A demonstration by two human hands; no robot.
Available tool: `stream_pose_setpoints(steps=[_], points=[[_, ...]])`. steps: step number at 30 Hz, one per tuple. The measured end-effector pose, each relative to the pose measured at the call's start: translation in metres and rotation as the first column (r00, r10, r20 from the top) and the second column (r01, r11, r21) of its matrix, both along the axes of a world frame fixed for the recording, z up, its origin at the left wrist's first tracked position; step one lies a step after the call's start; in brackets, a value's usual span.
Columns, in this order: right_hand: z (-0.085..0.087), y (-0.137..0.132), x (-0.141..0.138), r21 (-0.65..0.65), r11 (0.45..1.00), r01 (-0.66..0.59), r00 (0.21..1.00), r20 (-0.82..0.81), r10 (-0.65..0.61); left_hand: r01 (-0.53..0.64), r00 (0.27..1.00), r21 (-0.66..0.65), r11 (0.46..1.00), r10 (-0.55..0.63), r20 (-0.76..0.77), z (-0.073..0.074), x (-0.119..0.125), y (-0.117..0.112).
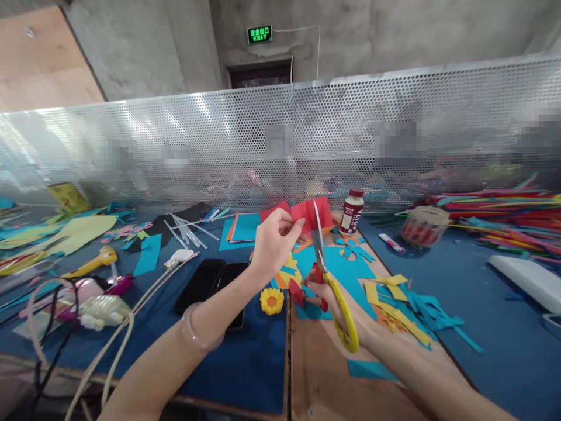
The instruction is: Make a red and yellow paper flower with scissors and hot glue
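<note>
Between the thumb and fingers of my left hand (276, 237) is a piece of red paper (300, 217), creased and held up above the table. Scissors (322, 254) with one yellow and one red handle are gripped in my right hand (328, 292). Their blades point up and overlap the red paper; I cannot tell whether they cut into it. A small red paper piece (297, 292) hangs beside my right fingers. Below my hands lie blue paper sheets (350, 266) and a yellow paper flower (272, 301).
Black phones (199, 286) lie left of my hands. Yellow paper strips (397, 307) and blue scraps (432, 310) lie to the right. Behind stand a dark red bottle (352, 211) and a tape roll (424, 225). A glue gun (94, 261) and cables (144, 298) are at left. A perforated metal panel (245, 134) borders the back.
</note>
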State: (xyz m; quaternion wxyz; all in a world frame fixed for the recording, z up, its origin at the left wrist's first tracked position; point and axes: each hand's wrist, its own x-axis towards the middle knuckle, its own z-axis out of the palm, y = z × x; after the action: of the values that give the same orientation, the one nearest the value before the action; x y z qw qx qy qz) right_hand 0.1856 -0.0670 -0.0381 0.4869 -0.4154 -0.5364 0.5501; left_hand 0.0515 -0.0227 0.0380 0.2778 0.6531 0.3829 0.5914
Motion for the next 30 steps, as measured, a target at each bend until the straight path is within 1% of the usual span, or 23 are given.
stream_pose_setpoints(steps=[4, 8, 14, 30], points=[[-0.006, 0.003, 0.002, 0.058, 0.998, 0.006, 0.999, 0.031, -0.007, 0.009, 1.0, -0.002, 1.0, -0.009, 0.009, 0.001, -0.001, -0.001], [-0.001, 0.002, 0.006, 0.097, 0.995, -0.006, 0.997, 0.072, -0.001, 0.009, 1.0, 0.005, 1.0, -0.009, 0.017, 0.002, -0.002, -0.002], [0.008, -0.003, 0.006, 0.091, 0.996, 0.004, 0.997, 0.076, -0.01, 0.018, 1.0, 0.013, 1.0, -0.018, 0.026, 0.005, -0.002, -0.005], [0.015, -0.009, 0.002, 0.072, 0.997, 0.023, 0.999, 0.026, -0.025, 0.019, 1.0, 0.023, 1.0, -0.019, 0.012, 0.005, 0.0, -0.008]])
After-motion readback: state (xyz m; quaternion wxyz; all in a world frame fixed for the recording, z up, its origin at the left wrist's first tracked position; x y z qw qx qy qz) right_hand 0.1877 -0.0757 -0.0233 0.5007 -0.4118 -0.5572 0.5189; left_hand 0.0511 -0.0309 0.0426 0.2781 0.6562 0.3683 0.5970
